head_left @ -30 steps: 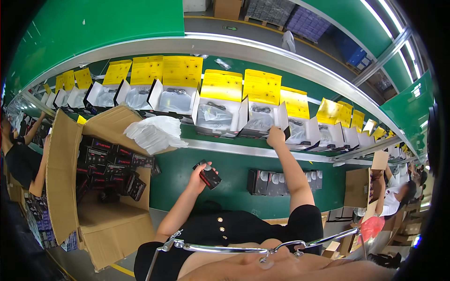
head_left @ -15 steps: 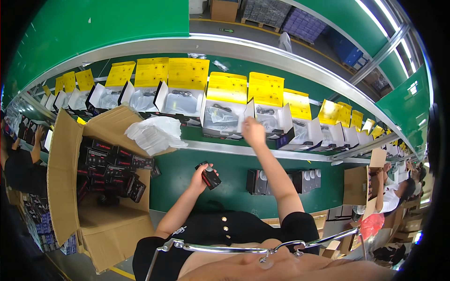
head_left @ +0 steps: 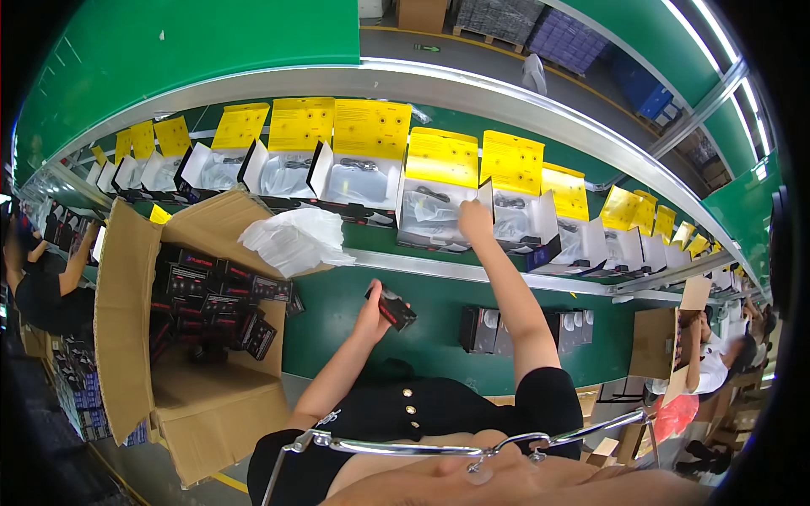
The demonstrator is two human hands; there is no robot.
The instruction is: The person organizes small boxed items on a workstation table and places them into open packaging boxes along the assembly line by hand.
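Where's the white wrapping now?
Head view, left of centre: the white wrapping lies on a flap of the carton, just below the open boxes and up-left of the left hand.

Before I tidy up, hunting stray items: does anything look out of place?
Yes: a crumpled white sheet lies over a flap of the brown carton, looking discarded near the neat row of open boxes.

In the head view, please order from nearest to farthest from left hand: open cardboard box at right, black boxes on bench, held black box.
From the left hand:
1. Held black box: in its grip.
2. Black boxes: on the bench, to its right.
3. Open cardboard box: farther right.
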